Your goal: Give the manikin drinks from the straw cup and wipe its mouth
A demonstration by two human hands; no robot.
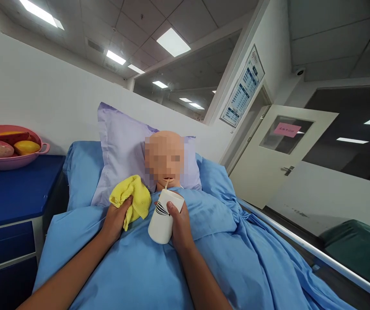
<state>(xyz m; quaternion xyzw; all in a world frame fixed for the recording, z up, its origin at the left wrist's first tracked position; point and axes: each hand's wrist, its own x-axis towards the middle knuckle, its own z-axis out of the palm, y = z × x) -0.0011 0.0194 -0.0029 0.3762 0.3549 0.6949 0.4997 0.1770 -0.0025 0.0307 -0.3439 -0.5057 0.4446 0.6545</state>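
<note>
My right hand [179, 224] is closed round a white cup [163, 217] with a dark striped mark, tilted toward the mouth of a figure lying in bed. A thin straw [167, 184] runs from the cup up to the mouth. My left hand [116, 217] grips a yellow cloth [132, 197] bunched beside the figure's neck, on the left. The figure's head rests on a lilac pillow [120, 146], and a blue blanket [133, 267] covers the body up to the chest. Both my forearms reach in from the bottom edge over the blanket.
A blue bedside cabinet [10, 193] stands at the left, bearing a pink bowl [17, 161] of fruit. A metal bed rail [317, 254] runs along the right side. Beyond it are a half-open white door [269, 172] and a dark green object [362, 247].
</note>
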